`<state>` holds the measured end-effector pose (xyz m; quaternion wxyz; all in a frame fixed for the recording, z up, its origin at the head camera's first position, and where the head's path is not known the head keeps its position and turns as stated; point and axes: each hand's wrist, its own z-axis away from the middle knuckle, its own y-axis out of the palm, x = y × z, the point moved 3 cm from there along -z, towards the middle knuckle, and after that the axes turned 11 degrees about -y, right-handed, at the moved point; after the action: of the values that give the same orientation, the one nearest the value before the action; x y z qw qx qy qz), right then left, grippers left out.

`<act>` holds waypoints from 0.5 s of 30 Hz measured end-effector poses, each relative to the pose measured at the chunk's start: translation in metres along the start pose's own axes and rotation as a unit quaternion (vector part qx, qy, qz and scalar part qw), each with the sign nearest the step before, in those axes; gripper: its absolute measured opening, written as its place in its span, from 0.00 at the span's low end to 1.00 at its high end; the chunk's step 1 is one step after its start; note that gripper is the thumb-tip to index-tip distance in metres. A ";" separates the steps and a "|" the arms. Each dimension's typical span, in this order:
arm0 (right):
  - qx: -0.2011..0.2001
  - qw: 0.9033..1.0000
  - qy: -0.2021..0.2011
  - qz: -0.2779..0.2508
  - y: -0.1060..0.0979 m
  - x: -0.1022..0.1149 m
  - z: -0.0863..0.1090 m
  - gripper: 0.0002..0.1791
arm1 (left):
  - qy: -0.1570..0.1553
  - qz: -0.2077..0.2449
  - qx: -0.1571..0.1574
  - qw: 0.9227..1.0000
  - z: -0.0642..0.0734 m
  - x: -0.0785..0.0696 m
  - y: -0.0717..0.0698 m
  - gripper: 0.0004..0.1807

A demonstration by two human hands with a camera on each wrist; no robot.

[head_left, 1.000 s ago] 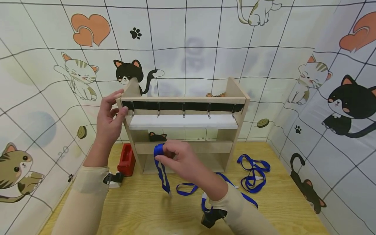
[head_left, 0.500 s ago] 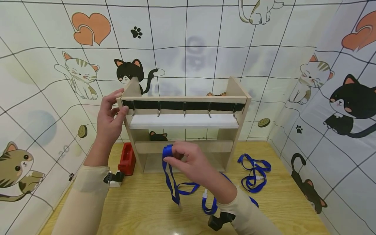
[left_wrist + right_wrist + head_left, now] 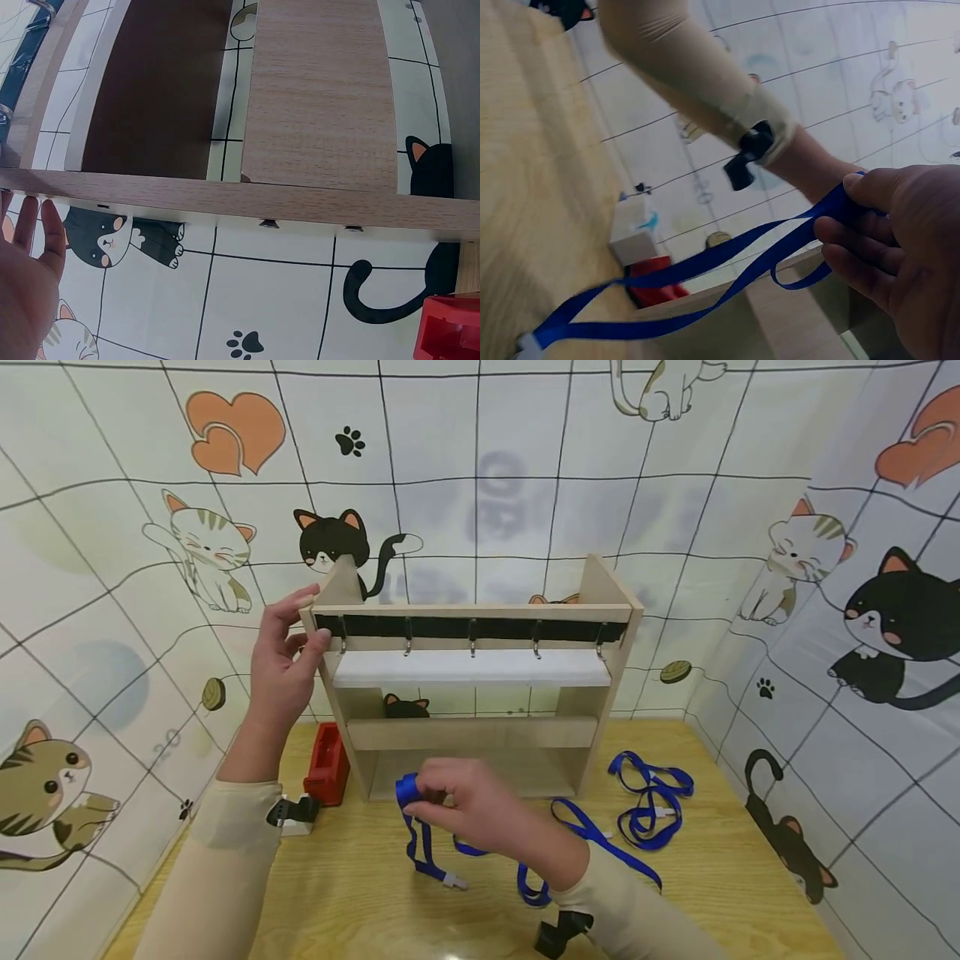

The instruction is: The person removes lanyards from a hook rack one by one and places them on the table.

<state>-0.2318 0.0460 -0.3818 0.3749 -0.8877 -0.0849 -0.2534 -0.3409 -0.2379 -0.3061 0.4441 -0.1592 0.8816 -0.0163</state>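
My left hand point(image 3: 281, 668) grips the upper left corner of a pale wooden rack point(image 3: 472, 733), thumb on its front; the left wrist view has fingertips against the side panel. A row of metal hooks point(image 3: 473, 647) hangs from the rack's black strip, with no lanyard on them. Low before the rack, my right hand point(image 3: 476, 806) pinches a blue lanyard point(image 3: 407, 791) between thumb and fingers. Its loop hangs down to a pale clip point(image 3: 454, 881) close to the tabletop. In the right wrist view the doubled strap point(image 3: 671, 276) stretches away from the fingers.
More blue lanyards lie on the wooden table point(image 3: 375, 910): a tangled one point(image 3: 651, 843) at right, a stretched-out one point(image 3: 622, 853) and another partly under my right arm. Left of the rack stand a red holder point(image 3: 326, 768) and a small white box point(image 3: 297, 827). Cat-patterned cloth surrounds the table.
My right hand first moves slightly right, then drops lower and back left with the lanyard, whose clip end now shows near the table. My left hand keeps its hold on the rack.
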 end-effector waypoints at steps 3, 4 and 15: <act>0.037 0.999 -0.006 0.009 0.008 -0.003 0.007 0.10 | -0.001 0.000 -0.002 1.000 0.000 0.000 0.001 0.26; 0.048 0.999 -0.010 0.013 0.011 -0.004 0.009 0.10 | -0.001 0.000 -0.002 1.000 0.000 0.000 0.001 0.26; 0.130 0.991 0.000 0.043 0.034 -0.028 0.044 0.04 | 0.001 -0.006 -0.002 1.000 0.001 -0.001 0.000 0.26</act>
<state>-0.2271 0.0545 -0.4435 0.4975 -0.8343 -0.0793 -0.2239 -0.3394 -0.2375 -0.3056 0.4430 -0.1650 0.8810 -0.0171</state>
